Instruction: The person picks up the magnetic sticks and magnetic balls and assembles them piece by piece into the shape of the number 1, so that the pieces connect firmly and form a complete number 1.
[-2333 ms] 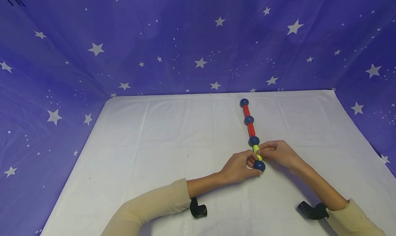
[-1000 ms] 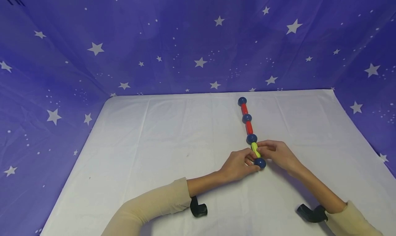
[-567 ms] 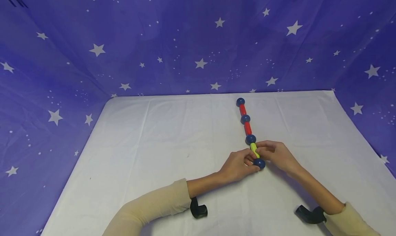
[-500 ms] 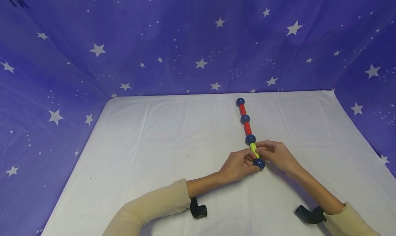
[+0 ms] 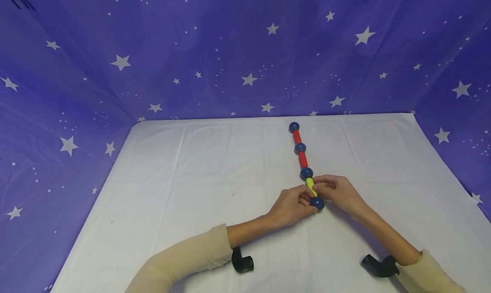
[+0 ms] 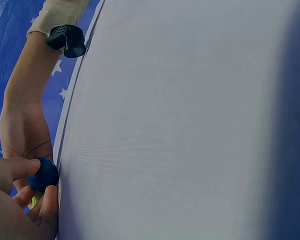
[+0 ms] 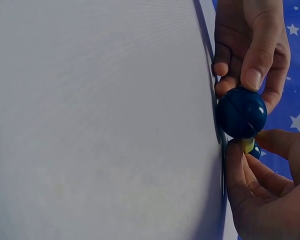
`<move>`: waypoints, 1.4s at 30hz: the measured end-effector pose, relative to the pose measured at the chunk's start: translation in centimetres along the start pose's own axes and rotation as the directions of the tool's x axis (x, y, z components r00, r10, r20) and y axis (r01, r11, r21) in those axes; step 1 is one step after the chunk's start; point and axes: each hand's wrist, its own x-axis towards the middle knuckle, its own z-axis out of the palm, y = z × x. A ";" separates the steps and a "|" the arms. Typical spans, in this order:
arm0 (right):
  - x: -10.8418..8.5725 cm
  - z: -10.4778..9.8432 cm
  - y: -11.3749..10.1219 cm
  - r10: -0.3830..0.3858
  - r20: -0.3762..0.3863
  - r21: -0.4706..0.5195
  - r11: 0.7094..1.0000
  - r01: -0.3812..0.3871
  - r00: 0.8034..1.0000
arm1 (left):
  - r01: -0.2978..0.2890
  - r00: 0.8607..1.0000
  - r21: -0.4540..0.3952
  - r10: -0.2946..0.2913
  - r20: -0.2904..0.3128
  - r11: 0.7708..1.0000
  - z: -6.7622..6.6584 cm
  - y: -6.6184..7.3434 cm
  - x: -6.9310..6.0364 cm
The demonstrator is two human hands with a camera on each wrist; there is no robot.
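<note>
A straight chain of dark blue balls and short rods runs away from me on the white tabletop. Its far part has two red rods (image 5: 303,160) between blue balls (image 5: 300,148). At the near end a yellow-green rod (image 5: 311,187) joins the last blue ball (image 5: 317,204). My left hand (image 5: 289,207) holds that near ball with thumb and fingers, its fingertips reaching the yellow-green rod. From the other side my right hand (image 5: 339,193) pinches the same rod. In the right wrist view the near ball (image 7: 242,113) sits between both hands, and the rod is mostly hidden by fingers.
A white cloth (image 5: 215,169) covers the table. Behind and at both sides hangs a purple backdrop (image 5: 215,50) with white stars. Black wrist-worn devices (image 5: 242,260) sit under both forearms.
Both hands have shifted slightly left together, and the whole chain has slid left with them. The grips look the same throughout.
</note>
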 end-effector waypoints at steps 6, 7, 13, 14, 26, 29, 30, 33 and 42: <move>0.3 0.4 -0.1 -0.009 -0.002 0.029 1.000 0.009 1.000 | 0.011 1.000 -0.021 -0.012 -0.011 1.000 -0.4 -0.1 -0.3; 0.4 0.5 -0.1 -0.012 -0.002 0.032 0.999 0.012 1.000 | 0.015 1.000 -0.023 -0.015 -0.010 1.000 -0.5 -0.1 -0.3; 0.9 1.0 -0.3 -0.024 0.005 0.034 0.999 0.024 1.000 | 0.027 1.000 -0.026 -0.027 -0.015 0.999 -1.1 -0.1 -0.7; 1.0 1.1 -0.3 -0.024 0.006 0.036 0.999 0.023 1.000 | 0.029 0.999 -0.032 -0.029 -0.018 0.999 -1.2 -0.2 -0.8; 2.0 2.4 -1.0 -0.015 0.014 0.051 0.999 0.014 1.000 | 0.023 0.999 -0.040 -0.024 -0.037 0.999 -2.4 -0.7 -1.5; 2.2 2.7 -1.3 -0.012 0.018 0.067 0.998 0.011 1.000 | 0.034 0.998 -0.042 -0.036 -0.046 0.999 -2.7 -0.8 -1.7; 2.3 2.8 -1.4 -0.014 0.019 0.072 0.997 0.013 1.000 | 0.039 0.998 -0.042 -0.041 -0.050 0.998 -2.9 -0.8 -1.7; 2.6 3.1 -1.7 -0.020 0.020 0.086 0.996 0.018 1.000 | 0.049 0.997 -0.045 -0.052 -0.065 0.998 -3.2 -0.9 -1.9; 3.3 4.2 -2.2 -0.031 0.016 0.080 0.996 0.030 0.999 | 0.049 0.993 -0.021 -0.051 -0.104 0.999 -4.1 -1.4 -2.5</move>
